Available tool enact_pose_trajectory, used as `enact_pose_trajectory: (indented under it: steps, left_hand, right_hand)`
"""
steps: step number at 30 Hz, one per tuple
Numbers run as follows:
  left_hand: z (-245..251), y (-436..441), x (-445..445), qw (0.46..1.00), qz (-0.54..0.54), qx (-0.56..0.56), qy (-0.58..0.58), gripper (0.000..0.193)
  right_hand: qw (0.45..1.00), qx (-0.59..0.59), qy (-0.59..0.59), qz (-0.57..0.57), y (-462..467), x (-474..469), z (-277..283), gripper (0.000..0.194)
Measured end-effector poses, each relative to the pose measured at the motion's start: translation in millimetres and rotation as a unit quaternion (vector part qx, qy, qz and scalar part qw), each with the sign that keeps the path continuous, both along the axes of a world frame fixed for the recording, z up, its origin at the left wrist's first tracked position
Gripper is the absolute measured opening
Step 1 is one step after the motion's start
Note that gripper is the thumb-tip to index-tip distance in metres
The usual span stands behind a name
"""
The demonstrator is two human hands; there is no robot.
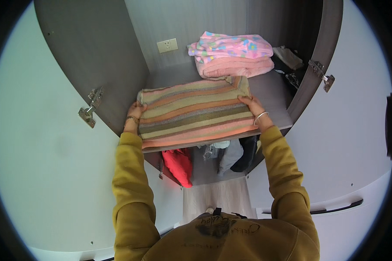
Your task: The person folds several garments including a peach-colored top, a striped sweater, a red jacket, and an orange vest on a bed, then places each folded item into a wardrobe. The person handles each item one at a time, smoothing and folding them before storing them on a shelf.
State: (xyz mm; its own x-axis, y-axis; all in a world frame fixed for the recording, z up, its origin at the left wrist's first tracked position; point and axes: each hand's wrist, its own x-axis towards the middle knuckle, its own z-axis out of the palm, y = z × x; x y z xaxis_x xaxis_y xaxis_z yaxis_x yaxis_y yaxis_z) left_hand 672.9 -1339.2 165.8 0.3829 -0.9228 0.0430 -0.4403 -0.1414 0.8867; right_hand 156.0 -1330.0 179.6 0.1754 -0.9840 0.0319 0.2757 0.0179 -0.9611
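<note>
A folded striped textile (196,111) in orange, cream, olive and grey lies along the front of a wardrobe shelf (268,94). My left hand (136,111) grips its left end, thumb on top. At the right end my right hand (253,106) holds it the same way, thumb over the upper side; the fingers of both hands are mostly hidden. Behind it sits a stack of folded fabric: a pink fleece with coloured flowers (235,45) on top of a plain pink folded blanket (235,67).
Open white doors flank me, with metal hinges at left (90,107) and right (321,75). Dark and beige clothes (289,60) lie at the shelf's right rear. Below hang or lie a red garment (179,166) and grey and black items (245,156). A wall socket (167,45) is behind.
</note>
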Motion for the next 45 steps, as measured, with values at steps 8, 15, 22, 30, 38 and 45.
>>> enact_pose_trajectory:
  steps: [8, 15, 22, 30, 38, 45]
  left_hand:
    - [47, 43, -73, 0.955, 0.101, -0.028, -0.278, 0.065]
    - [91, 50, -151, 0.862, -0.059, -0.098, -0.494, 0.060]
    - [50, 29, -131, 0.880, -0.118, 0.087, -0.453, 0.064]
    - [125, 86, -184, 0.819, -0.127, -0.157, -0.538, 0.047]
    - [-29, 259, -355, 0.653, -0.618, -0.325, -0.294, 0.025]
    - [-185, 399, -376, 0.679, -0.705, -0.092, -0.182, 0.019]
  right_hand:
    - [0.907, -0.084, 0.391, -0.133, 0, -8, 7, 0.083]
    - [0.658, -0.361, 0.627, -0.210, -4, 29, 71, 0.077]
    - [0.724, -0.133, 0.676, 0.042, -39, 40, 29, 0.074]
    - [0.752, -0.442, 0.381, -0.307, 114, 23, 38, 0.046]
    - [0.813, -0.230, 0.481, -0.233, 394, 8, -150, 0.025]
    - [0.748, 0.042, 0.547, -0.373, 654, 2, -203, 0.020]
